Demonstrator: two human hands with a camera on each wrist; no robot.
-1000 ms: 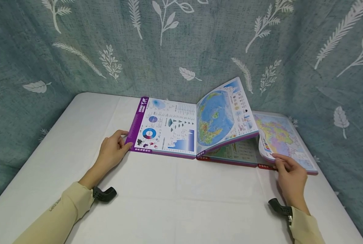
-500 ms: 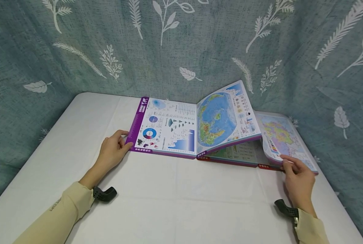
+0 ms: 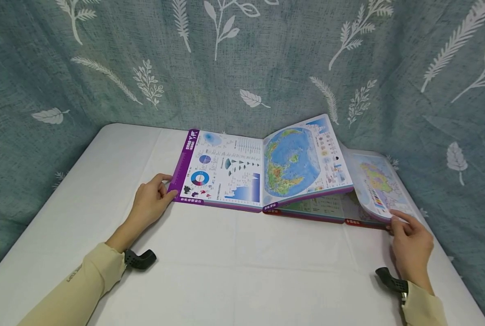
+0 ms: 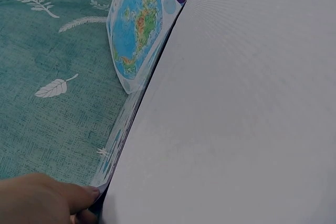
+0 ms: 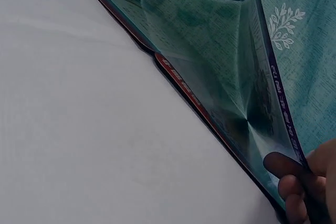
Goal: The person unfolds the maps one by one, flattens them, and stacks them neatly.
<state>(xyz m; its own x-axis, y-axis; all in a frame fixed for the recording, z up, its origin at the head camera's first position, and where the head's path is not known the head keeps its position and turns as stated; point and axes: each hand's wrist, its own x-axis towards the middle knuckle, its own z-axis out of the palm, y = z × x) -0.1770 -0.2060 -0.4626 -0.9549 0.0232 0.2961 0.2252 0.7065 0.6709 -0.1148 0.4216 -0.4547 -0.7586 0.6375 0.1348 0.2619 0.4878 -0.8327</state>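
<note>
A glossy folding map (image 3: 295,158) with purple edges lies partly unfolded near the back of the table. Its left panel (image 3: 222,170), with charts and text, is flat. The world map panel slants up from the middle fold, and a curved flap runs on to the right over a red-labelled panel (image 3: 324,206). My left hand (image 3: 150,199) pinches the left panel's lower left corner, thumb (image 4: 84,195) on top. At the flap's lower right corner, my right hand (image 3: 413,244) pinches the edge, with a fingertip (image 5: 281,163) showing on its glossy underside.
The map rests on a white-covered table (image 3: 234,267). Behind it hangs a blue-green curtain (image 3: 242,59) with white leaf patterns, close to the map's far edge. Black wrist devices sit at both sleeve cuffs.
My right hand has moved right and slightly nearer, drawing the flap's corner along. The slanted world map panel has sunk lower and spread to the right. My left hand has stayed still.
</note>
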